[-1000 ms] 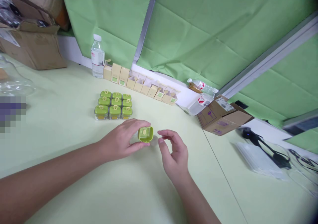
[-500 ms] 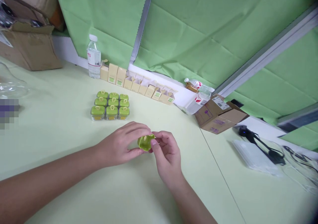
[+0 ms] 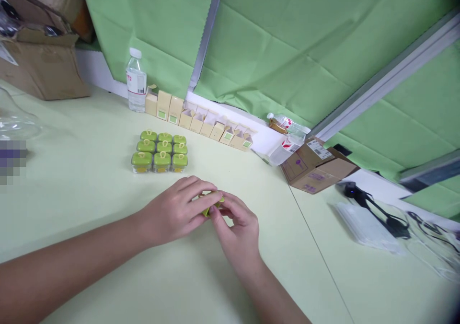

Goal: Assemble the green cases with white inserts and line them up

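Between my two hands is a small green lid (image 3: pixel 206 212), mostly covered by fingers. My left hand (image 3: pixel 179 209) is closed on it from the left, its fingers lying over the top. From the right, my right hand (image 3: pixel 237 228) pinches the same piece between thumb and fingers. Beyond my left hand, several small clear containers with green lids and pale loop handles (image 3: pixel 161 159) stand packed in a block on the table (image 3: pixel 143 285).
Small beige cartons (image 3: pixel 201 122), several with raised flaps, line the wall beside an upright water bottle (image 3: pixel 136 82). Fallen bottles (image 3: pixel 287 146) lie near a cardboard box (image 3: pixel 316 166). Plastic bags (image 3: pixel 368 228), a black device (image 3: pixel 377 209) and cables are at right. Another box (image 3: pixel 46 70) sits far left.
The green piece has turned, so its hollow inside no longer faces me. My left fingers have moved over its top, and my right thumb has shifted slightly left. The containers have stayed put.
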The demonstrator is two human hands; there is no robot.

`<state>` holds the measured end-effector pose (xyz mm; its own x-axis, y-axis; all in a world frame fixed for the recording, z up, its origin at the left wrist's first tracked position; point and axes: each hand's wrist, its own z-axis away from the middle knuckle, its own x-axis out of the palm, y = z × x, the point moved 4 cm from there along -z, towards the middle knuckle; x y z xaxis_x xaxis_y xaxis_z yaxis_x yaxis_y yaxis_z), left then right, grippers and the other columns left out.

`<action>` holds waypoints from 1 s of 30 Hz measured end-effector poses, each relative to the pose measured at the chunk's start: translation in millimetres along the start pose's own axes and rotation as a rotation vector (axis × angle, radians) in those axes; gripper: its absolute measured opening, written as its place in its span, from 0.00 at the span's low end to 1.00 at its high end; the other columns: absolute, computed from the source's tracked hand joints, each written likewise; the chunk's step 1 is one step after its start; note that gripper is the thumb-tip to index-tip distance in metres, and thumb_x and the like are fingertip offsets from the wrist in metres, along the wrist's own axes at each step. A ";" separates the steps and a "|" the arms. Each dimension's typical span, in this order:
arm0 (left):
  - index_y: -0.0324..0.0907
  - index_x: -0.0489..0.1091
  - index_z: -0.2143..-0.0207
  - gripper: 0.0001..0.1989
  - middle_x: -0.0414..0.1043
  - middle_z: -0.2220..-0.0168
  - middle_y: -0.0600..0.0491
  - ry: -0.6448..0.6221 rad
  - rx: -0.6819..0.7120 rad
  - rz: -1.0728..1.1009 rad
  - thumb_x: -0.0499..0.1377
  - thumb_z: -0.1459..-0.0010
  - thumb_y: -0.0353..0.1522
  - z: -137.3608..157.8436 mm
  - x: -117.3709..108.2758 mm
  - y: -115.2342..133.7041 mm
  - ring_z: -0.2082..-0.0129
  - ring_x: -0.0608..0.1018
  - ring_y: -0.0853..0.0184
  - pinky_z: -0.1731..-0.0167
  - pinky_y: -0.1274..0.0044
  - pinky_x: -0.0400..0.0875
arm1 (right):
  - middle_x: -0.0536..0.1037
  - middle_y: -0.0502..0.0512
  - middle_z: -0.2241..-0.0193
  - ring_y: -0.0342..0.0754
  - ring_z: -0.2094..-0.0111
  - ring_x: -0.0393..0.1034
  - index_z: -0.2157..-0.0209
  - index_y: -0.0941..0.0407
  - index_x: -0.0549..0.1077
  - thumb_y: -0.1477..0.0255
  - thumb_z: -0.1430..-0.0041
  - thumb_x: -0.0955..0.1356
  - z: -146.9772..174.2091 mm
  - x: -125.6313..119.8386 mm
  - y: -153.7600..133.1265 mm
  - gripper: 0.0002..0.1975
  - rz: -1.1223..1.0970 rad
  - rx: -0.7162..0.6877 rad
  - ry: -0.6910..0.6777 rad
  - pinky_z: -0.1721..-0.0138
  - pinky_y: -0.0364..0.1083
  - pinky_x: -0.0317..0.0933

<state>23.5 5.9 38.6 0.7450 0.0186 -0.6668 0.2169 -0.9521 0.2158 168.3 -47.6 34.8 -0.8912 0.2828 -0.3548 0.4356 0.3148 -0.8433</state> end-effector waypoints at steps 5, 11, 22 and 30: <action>0.40 0.67 0.48 0.16 0.73 0.55 0.46 -0.002 0.036 -0.084 0.53 0.38 0.21 -1.8 2.0 8.0 0.58 0.74 0.62 0.58 0.67 0.72 | 0.78 0.54 0.58 0.48 0.59 0.75 0.64 0.52 0.80 0.78 0.43 0.69 1.5 3.6 10.1 0.09 -0.097 0.110 0.025 0.62 0.46 0.73; 0.41 0.69 0.49 0.15 0.75 0.56 0.47 0.037 0.063 -0.179 0.55 0.37 0.23 -2.1 1.2 11.5 0.60 0.75 0.61 0.62 0.68 0.71 | 0.79 0.55 0.59 0.49 0.60 0.75 0.66 0.54 0.79 0.77 0.44 0.69 4.2 7.0 13.3 0.06 -0.154 0.178 0.065 0.63 0.47 0.72; 0.39 0.68 0.49 0.15 0.72 0.54 0.46 0.023 0.017 -0.054 0.53 0.37 0.22 -1.5 4.1 11.5 0.55 0.75 0.62 0.56 0.68 0.73 | 0.78 0.55 0.61 0.49 0.62 0.74 0.68 0.55 0.77 0.77 0.45 0.69 3.6 4.8 12.0 0.05 -0.118 0.131 0.084 0.63 0.47 0.71; 0.42 0.65 0.45 0.23 0.66 0.50 0.47 -0.071 -0.109 0.235 0.51 0.40 0.18 4.6 11.7 4.3 0.51 0.73 0.66 0.51 0.75 0.73 | 0.78 0.56 0.60 0.49 0.61 0.75 0.66 0.55 0.78 0.76 0.44 0.70 4.1 7.4 12.9 0.04 -0.157 0.150 0.074 0.61 0.48 0.71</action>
<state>30.4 0.6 28.5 0.7379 -0.2245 -0.6365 0.1125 -0.8889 0.4440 166.8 -45.2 19.7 -0.9325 0.3080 -0.1887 0.2637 0.2234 -0.9384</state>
